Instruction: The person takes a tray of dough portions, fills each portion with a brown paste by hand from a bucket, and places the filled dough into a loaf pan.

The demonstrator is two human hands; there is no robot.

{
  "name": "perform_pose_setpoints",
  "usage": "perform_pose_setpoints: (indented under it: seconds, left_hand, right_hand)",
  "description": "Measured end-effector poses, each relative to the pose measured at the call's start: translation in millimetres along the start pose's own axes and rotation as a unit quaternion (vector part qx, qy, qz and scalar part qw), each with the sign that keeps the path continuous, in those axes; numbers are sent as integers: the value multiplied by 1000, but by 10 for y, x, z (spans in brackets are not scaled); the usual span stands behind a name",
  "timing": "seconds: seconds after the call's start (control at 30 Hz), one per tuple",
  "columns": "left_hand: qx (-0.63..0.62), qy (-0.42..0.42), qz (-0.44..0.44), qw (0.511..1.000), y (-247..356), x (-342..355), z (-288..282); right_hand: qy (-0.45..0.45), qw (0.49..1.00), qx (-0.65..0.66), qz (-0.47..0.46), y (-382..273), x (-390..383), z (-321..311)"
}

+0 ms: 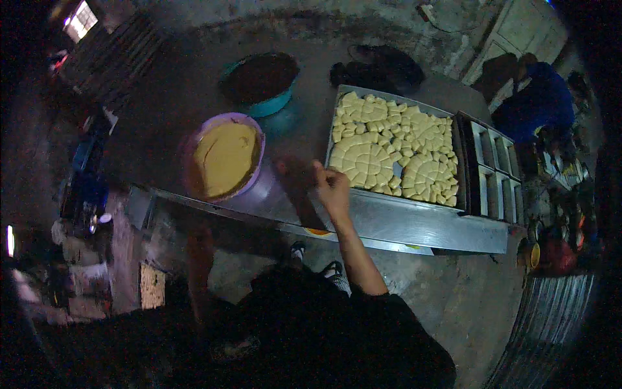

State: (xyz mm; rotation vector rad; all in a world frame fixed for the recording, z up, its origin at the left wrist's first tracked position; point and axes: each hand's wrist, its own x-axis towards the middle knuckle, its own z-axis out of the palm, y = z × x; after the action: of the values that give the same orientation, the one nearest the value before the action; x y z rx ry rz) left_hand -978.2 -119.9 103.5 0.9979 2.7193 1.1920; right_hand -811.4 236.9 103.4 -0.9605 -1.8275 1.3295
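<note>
Dough (363, 159) in a tray (397, 170) lies just right of the fingers (319, 171) of the right hand (334, 190); a purple basin (260, 165) stands apart, to their left. The metal worktop (424, 225) also carries a teal basin (277, 105) and tins (497, 192), in a dim room. The right fingers curl partway; whether they grip anything, I cannot tell. The left hand is too dark to make out.

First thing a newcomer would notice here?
Probably the large tray right of center on the table, packed with pale dough scored into rounds and small pieces. Next, the purple basin on the left near the table's front edge, holding a smooth yellowish mass. Between them, the right hand shows by the tray's front-left corner; whether it touches the tray is unclear.
</note>
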Motion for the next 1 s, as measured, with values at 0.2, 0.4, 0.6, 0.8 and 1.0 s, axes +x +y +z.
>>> perform_pose_setpoints:
  seconds: [0.2, 0.4, 0.6, 0.8, 1.0]
  left_hand:
    - [-52, -68, 103, 991, 1106, 431, 58]
    - [-176, -173, 106, 963, 939, 570, 527]
    - [-235, -335, 75, 909, 1123, 696, 924]
    - [-324, -432, 152, 828, 1506, 768, 1553]
    - [-372, -438, 249, 779, 2916, 805, 1594]
  right_hand:
    - [-62, 890, -345, -292, 707, 669, 1409]
    - [-177, 948, -248, -91, 622, 432, 1430]
    - [-31, 984, 153, 90, 103, -502, -4]
    - [155, 957, 205, 132, -309, -1085, -1224]
    - [127, 959, 249, 46, -685, -1044, -1612]
